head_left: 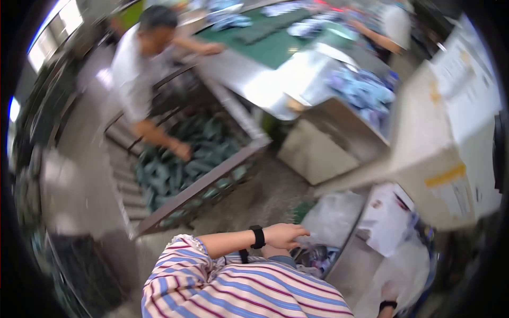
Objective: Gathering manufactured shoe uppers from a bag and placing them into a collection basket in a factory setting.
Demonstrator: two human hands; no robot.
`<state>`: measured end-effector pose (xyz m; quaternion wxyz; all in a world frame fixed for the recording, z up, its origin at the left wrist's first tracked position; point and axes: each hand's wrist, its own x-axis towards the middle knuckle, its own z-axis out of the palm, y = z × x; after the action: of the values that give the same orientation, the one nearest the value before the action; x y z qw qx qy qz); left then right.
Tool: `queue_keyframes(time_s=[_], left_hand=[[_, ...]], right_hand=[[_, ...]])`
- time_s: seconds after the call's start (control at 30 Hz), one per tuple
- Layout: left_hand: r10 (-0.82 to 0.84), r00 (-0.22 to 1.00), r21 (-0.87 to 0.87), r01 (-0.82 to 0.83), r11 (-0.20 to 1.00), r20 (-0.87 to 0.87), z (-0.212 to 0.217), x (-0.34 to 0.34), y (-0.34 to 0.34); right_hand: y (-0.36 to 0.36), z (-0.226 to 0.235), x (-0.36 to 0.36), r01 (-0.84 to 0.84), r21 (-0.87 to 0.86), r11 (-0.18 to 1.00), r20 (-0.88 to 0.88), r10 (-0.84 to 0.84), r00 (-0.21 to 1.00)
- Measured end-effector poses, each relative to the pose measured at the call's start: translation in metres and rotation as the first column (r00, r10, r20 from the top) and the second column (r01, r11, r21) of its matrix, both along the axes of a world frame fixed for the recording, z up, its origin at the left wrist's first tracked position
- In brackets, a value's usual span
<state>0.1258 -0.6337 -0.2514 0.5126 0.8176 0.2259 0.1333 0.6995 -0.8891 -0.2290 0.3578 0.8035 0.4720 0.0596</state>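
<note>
Nearest the camera: my striped sleeve [212, 286], filling the low centre, from which my left forearm runs rightward to my left hand [285, 235], a black wristband [257, 237] just behind it. This hand lies palm down, fingers loosely curled, on the near edge of a clear plastic bag [333, 217]; motion blur hides whether the grip closes on the film or only rests there, so I cannot tell. My right hand [388, 292] shows only as a knuckle and dark band at the lower right, against white plastic; its grip is likewise unreadable.

Largest item: a tall cardboard carton [450, 153] at the right, tilted over the bags, probably leaning so its open side faces me. Far centre, a steel worktop [254, 79] with a green mat [275, 42] carries blue-and-white packets, laid flat for sorting, I judge. Left of it, a low metal-framed bin [207, 175] holds a heap of dark green pieces [180, 159]; a co-worker's hand [182, 151] reaches down into them. Between bin and carton stands a plain open box [323, 143], with blue packets [366, 95] heaped beyond it.

Smallest: mixed coloured items [317, 258] in the bag just below my left hand.
</note>
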Motion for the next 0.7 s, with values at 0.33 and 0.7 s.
queue_keyframes(time_s=[0.33, 0.7], left_hand=[[0.756, 0.572, -0.203, -0.820, 0.536, -0.318, -0.158, -0.165, -0.254], [0.302, -0.596, -0.084, -0.365, -0.927, -0.744, -0.306, -0.141, -0.629]], right_hand=[[0.261, 0.034, -0.379, -0.701, -0.672, 0.239, -0.599, 0.380, 0.704], [0.251, 0.004, -0.655, -0.533, -0.802, -0.268, -0.551, 0.676, 0.489]])
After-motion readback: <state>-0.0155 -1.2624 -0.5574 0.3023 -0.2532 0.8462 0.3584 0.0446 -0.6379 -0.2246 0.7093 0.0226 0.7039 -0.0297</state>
